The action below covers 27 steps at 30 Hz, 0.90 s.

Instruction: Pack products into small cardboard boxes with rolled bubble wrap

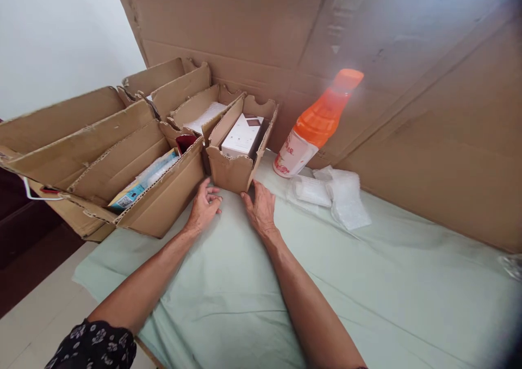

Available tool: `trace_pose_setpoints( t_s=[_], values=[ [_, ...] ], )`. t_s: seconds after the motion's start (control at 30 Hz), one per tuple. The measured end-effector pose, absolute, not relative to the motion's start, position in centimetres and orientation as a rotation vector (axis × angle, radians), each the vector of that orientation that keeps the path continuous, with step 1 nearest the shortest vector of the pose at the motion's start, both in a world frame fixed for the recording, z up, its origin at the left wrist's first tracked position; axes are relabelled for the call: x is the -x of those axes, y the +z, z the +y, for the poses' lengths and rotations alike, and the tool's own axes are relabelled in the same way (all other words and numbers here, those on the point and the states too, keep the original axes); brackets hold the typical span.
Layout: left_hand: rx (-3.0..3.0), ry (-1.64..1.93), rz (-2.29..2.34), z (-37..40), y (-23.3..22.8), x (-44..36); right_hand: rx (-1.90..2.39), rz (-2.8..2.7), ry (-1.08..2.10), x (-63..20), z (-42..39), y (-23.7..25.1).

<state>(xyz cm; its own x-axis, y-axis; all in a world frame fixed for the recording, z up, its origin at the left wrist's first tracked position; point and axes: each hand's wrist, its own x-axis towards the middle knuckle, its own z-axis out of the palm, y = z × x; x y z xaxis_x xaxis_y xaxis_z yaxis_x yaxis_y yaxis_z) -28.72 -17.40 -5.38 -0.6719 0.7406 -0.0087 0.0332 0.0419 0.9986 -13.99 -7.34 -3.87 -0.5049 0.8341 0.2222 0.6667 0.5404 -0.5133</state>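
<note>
A narrow cardboard bin (231, 174) stands on the pale green cloth (228, 282), with a white printed box (236, 141) inside it. My left hand (203, 208) is by the bin's front left corner, its fingers loosely bent and apart with nothing in them. It also lies close to the wider cardboard bin (171, 208) on the left. At the front right lower corner of the narrow bin, my right hand (261, 208) rests with thumb and fingers apart. Its fingertips appear to touch that corner, and the hand does not wrap around it.
More cardboard bins (77, 135) stand at left, holding a blue and yellow package (134, 192) and bubble-wrapped items (206, 117). An orange bottle (312, 129) stands to the right beside bubble wrap (346, 195). A tall cardboard panel (428, 157) closes off the back.
</note>
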Motion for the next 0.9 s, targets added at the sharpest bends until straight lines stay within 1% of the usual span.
trace_pose_setpoints(
  t_s=[0.2, 0.3, 0.43, 0.47, 0.53, 0.6, 0.67, 0.73, 0.8, 0.9],
  values=[
    [-0.864, 1.652, 1.827, -18.1, -5.0, 28.7, 1.17, -2.467, 0.457, 12.5, -10.3, -3.7],
    [-0.923, 1.601, 1.851, -18.6, -4.5, 28.5, 1.153, -2.575, 0.384, 10.1, -13.5, -3.6],
    [-1.04, 1.535, 1.955, -19.2, -4.5, 28.3, 0.997, -2.654, 0.245, 5.3, -19.4, -3.6],
    [-1.111, 1.496, 2.004, -19.3, -4.6, 28.4, 0.966, -2.661, 0.224, 4.0, -21.0, -3.5],
    [-1.468, 1.311, 2.19, -19.5, -4.9, 28.4, 0.915, -2.68, 0.224, 1.3, -24.2, -3.4],
    [-1.803, 1.092, 2.258, -19.7, -5.1, 28.1, 0.89, -2.695, 0.259, -2.1, -26.7, -3.4],
    [-2.019, 0.884, 2.278, -20.2, -5.2, 27.2, 0.982, -2.653, 0.252, -6.8, -28.0, -3.1],
    [-2.158, 0.687, 2.281, -21.2, -5.2, 25.7, 1.239, -2.507, 0.134, -13.2, -28.3, -2.1],
    [-2.263, 0.556, 2.231, -22.9, -5.3, 23.5, 1.535, -2.283, -0.117, -20.9, -27.9, 0.2],
    [-2.439, 0.535, 2.06, -26.6, -5.6, 19.3, 1.901, -1.932, -0.529, -32.5, -27.3, 5.8]
  ],
)
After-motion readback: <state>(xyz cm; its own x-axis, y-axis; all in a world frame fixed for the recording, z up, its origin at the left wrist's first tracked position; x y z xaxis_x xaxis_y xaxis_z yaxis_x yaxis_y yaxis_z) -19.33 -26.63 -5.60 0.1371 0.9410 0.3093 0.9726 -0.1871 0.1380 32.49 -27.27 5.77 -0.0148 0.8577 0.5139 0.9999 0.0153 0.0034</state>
